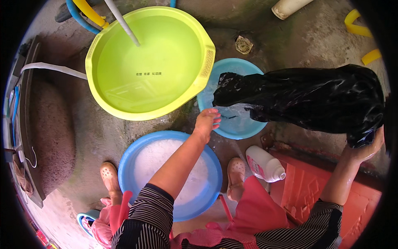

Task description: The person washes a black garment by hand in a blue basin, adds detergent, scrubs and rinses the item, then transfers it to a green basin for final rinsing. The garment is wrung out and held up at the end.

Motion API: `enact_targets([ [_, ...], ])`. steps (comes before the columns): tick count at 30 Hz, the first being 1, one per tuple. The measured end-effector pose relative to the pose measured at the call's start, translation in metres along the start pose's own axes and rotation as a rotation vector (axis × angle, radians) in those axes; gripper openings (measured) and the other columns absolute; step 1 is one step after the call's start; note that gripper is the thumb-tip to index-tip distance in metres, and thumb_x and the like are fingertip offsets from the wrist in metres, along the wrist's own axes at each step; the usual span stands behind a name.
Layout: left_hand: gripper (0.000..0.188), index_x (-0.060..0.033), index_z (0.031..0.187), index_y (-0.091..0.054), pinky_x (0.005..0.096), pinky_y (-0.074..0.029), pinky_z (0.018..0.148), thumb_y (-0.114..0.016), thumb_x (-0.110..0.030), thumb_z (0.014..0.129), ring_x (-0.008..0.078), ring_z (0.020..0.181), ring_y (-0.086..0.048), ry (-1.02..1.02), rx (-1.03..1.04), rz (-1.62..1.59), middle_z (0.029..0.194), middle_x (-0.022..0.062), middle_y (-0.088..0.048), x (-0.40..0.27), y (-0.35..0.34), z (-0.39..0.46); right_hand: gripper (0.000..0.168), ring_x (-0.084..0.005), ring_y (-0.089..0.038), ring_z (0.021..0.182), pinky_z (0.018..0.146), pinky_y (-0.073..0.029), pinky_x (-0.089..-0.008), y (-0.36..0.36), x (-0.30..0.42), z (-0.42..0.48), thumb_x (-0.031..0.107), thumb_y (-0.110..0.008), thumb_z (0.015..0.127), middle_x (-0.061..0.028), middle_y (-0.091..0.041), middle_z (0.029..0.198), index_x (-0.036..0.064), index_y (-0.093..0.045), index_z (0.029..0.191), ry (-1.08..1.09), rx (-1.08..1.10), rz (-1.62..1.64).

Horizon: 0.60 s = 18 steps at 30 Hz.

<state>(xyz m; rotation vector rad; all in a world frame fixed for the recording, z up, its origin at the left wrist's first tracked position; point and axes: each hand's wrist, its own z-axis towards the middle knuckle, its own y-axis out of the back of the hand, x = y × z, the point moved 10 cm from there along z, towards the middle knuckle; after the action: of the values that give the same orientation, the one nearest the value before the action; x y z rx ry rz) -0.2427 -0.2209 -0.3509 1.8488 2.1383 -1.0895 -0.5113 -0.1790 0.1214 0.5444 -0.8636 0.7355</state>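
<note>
A wet black garment (311,96) stretches sideways, its right end raised in my right hand (367,147), which grips it. The garment's left end hangs over a light blue plastic basin (239,132) of water. By that basin's left rim is my left hand (208,123), fingers apart and holding nothing. A large yellow-green tub (149,115) of clear water stands at the upper left, with a grey hose (122,21) dipping into it. Closer to me, a blue basin (216,177) holds foamy water, partly covered by my left arm.
An uncapped white plastic bottle (261,162) lies beside the blue basin. A red panel (311,190) is at the lower right. Near the light blue basin is a floor drain (243,45). Blue and yellow hoses (90,12) run behind the tub; a stone slab (51,133) stands left.
</note>
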Motion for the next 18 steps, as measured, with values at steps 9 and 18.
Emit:
enact_targets([
  [9,0.053,-0.0107,0.133,-0.037,0.0377,-0.047,0.082,-0.057,-0.028,0.086,0.0237,0.100,-0.056,-0.059,0.040,-0.161,0.122,0.0100,-0.050,-0.017,-0.011,-0.013,0.015,-0.0078,-0.053,0.083,0.073,-0.044,-0.0230,-0.117,-0.166,-0.074,0.014,-0.064,0.087,0.0005,-0.058,0.085,0.000,-0.061,0.091,-0.251,0.519,-0.407],
  [18,0.047,-0.0091,0.131,-0.038,0.0362,-0.049,0.079,-0.054,-0.022,0.090,0.0226,0.098,-0.057,-0.044,0.017,-0.095,0.122,0.0110,-0.049,-0.007,-0.003,0.002,0.095,-0.0536,-0.011,0.133,0.104,-0.032,-0.0509,-0.195,-0.345,-0.243,0.033,-0.075,0.070,-0.0299,-0.011,0.146,0.039,-0.016,0.144,-0.320,1.354,-1.013],
])
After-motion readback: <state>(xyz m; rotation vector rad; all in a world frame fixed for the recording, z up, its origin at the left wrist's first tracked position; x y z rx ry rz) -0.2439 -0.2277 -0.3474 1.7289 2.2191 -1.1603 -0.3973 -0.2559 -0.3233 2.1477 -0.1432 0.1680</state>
